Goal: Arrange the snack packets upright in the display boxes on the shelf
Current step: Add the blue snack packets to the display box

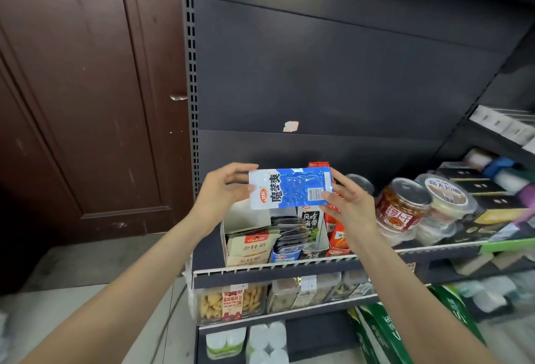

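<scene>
Both hands [223, 190] [347, 207] hold blue packet [289, 188] sideways between them, above display box [231, 219].

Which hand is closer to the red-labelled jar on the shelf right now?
Right. The right hand, gripping the blue packet's barcode end, sits just left of the red-labelled jar. The left hand holds the packet's far end, beyond the white display box.

You face a dark grey metal shelving unit [333, 79] whose flat back panels fill the upper view, with a slotted upright [189, 74] along its left edge. A torn pale sticker [290, 126] clings to the back panel. To your left stands a dark brown wooden door [86, 88] with a metal handle [178, 97]. Below it, the floor [86, 271] is pale grey tile.
</scene>
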{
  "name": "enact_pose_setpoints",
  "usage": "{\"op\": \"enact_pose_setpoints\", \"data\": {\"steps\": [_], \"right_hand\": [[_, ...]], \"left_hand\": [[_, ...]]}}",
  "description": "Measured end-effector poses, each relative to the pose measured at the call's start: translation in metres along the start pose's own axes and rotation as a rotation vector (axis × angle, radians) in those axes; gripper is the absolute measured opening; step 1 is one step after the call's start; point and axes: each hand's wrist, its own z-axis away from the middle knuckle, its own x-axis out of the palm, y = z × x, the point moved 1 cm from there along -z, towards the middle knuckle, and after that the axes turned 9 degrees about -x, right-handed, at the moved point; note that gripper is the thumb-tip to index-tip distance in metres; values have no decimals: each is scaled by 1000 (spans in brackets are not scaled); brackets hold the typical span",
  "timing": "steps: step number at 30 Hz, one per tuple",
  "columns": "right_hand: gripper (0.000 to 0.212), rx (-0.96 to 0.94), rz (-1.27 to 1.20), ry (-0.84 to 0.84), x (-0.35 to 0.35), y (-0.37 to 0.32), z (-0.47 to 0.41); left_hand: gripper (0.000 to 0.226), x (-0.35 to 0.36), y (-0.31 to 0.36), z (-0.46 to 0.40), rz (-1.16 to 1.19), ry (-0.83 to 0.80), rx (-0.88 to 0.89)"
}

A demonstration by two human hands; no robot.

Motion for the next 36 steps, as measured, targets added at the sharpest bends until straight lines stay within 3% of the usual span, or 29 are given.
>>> {"op": "enact_pose_setpoints", "data": {"steps": [5,8,10,15,20,28,36], "right_hand": [[40,30,-31,16,-4,8,-7],[23,88,-61,30,-9,14,-17],[15,122,-4,3,-12,19,-26],[17,193,129,-82,-12,33,-54],[13,251,170,-223,-11,50,-80],[38,-165,947,-527,-25,78,-121],[55,-290,1119,-797,-15,94,-140]], "left_hand": [[25,3,1,-4,-50,0,5],[26,5,1,-9,-100,-20,38],[25,6,3,-14,-247,17,115],[9,16,9,-32,-510,208,270],[11,23,2,-57,-609,274,248],[17,36,-9,-88,-835,303,189],[16,45,-13,-109,-950,263,196]]}}
